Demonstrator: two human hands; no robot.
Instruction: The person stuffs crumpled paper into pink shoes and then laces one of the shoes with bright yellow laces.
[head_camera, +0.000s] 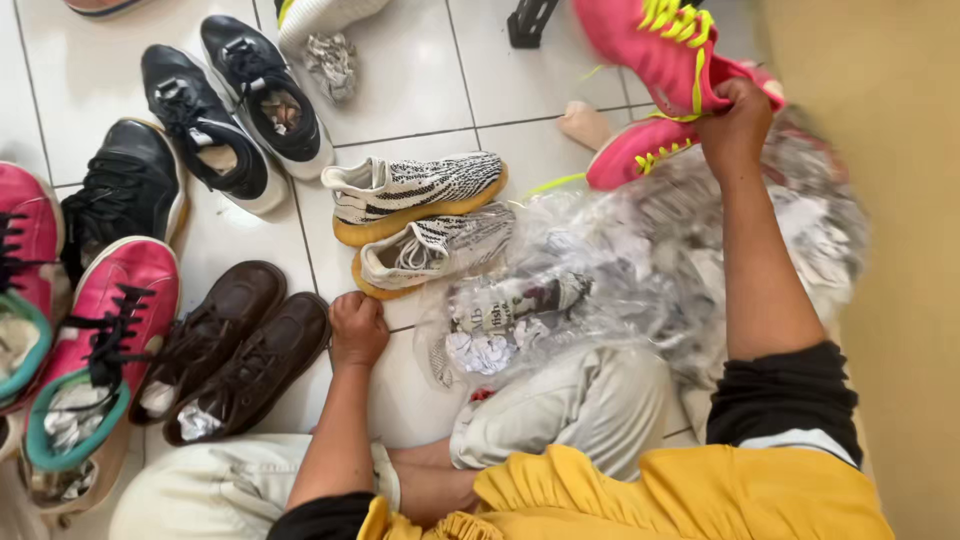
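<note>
My right hand (735, 125) is raised at the upper right and grips the heel of a pink sneaker with yellow laces (660, 45). Its mate, a second pink sneaker (635, 152), lies on the floor just below. My left hand (357, 328) rests as a closed fist on the white tile, touching the toe of the nearer zebra-striped sneaker (435, 250). The other zebra-striped sneaker (415, 190) lies right behind it. A clear plastic bag stuffed with crumpled paper (620, 270) sits between my arms.
Brown leather shoes (235, 350) lie left of my left hand. Pink-and-teal sneakers (95, 350), a black shoe (125, 190) and black-and-white sneakers (235, 105) spread across the left floor. A tan wall (890, 200) closes the right side. My knees (570, 400) are bent below.
</note>
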